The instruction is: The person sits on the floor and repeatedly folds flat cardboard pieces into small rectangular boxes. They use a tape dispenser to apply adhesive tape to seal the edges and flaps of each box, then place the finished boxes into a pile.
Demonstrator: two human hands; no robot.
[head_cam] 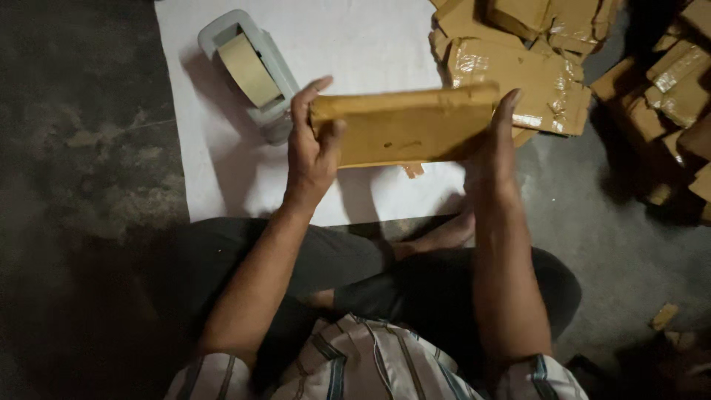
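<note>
Floor (81, 148) is dark, mottled concrete w/ pale blotches on the left, greyer and smoother at right; light is dim, falling mostly on the middle, edges nearly black. A white sheet (355, 44) lies flat on the floor, running from the top edge down to mid-frame, its left and bottom edges straight, w/ a grey tape dispenser (252, 70) near its top-left corner. Off its right edge, a heap of taped brown cardboard packets (533, 67), more packets (674, 89) at far right in shadow, plus a cardboard scrap (664, 316) lower right.
</note>
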